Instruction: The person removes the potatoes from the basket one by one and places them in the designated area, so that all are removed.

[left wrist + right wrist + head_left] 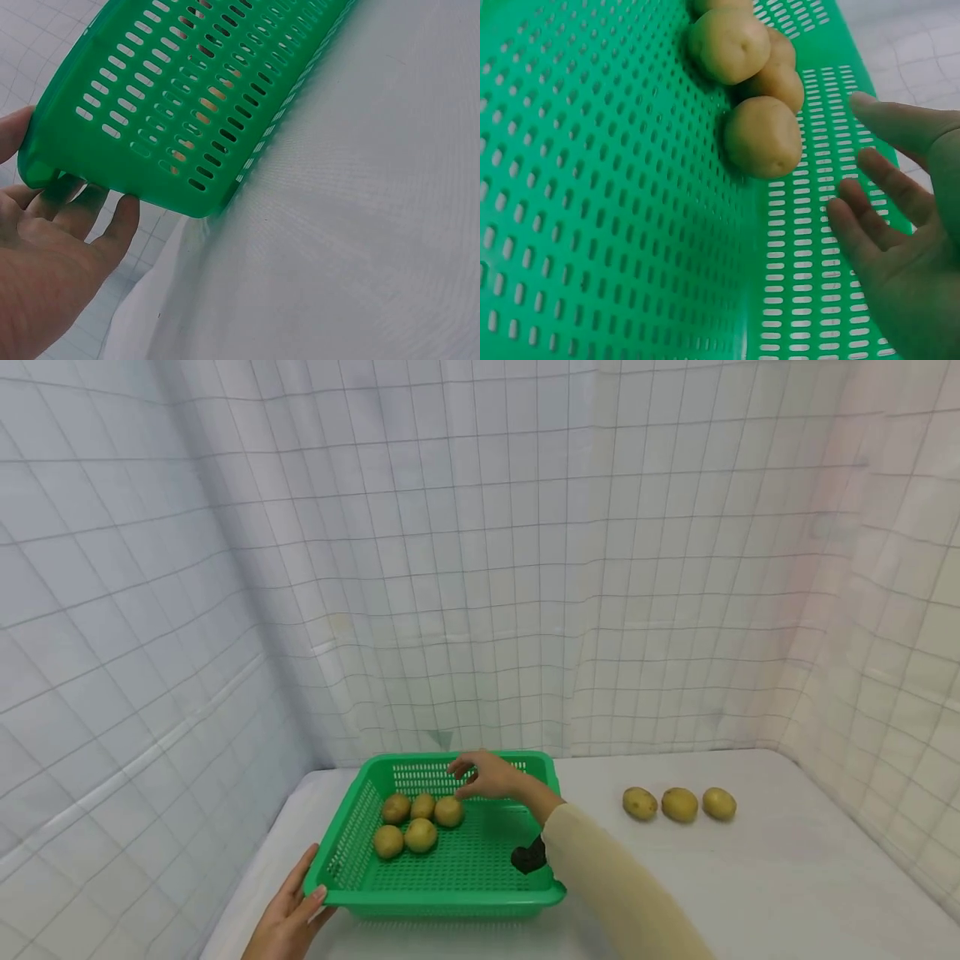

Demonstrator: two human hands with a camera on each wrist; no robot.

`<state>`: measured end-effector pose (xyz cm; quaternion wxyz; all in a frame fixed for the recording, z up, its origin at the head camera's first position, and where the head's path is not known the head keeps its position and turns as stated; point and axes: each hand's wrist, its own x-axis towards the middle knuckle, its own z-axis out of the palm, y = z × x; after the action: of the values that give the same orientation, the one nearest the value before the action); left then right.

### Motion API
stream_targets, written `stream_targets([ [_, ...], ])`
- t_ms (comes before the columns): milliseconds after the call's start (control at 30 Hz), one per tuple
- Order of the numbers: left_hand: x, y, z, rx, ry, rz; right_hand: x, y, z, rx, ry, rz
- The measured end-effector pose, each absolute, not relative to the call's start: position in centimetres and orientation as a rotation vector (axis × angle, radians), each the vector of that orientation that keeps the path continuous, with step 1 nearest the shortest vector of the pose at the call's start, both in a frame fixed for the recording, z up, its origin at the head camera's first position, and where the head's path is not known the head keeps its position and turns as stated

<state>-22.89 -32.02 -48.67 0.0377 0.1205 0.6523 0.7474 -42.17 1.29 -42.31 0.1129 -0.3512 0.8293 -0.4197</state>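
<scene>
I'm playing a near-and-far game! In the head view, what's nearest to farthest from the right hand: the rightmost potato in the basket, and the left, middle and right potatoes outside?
From the right hand:
1. Rightmost basket potato: inside the basket, close by.
2. Left outside potato: right of the basket.
3. Middle outside potato: between its neighbours.
4. Right outside potato: the row's far end.

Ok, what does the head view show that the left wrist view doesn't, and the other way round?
Only head: the right hand over the green basket, and three potatoes in a row on the white table.

Only left wrist: a close look at the basket's slotted outer wall, with tan patches, likely potatoes, showing through the slots.

Both: the basket, the left hand holding its corner, the table and the gridded backdrop.
</scene>
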Motion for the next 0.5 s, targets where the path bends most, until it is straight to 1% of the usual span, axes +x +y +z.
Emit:
stream_targets([
  [233,-23.1,-32.9,-50.0,0.396,1.928,2.328,-42.3,0.0,-43.7,-1.018,2.482,-1.038],
  [400,-23.4,-33.0,-50.0,0.436,1.889,2.325,-41.9,-0.4,-44.1,-1.006,2.536,-0.875],
  [500,-23.6,-32.8,-49.7,0.411,1.917,2.318,-41.8,-0.5,-44.2,-1.018,2.585,-0.745],
])
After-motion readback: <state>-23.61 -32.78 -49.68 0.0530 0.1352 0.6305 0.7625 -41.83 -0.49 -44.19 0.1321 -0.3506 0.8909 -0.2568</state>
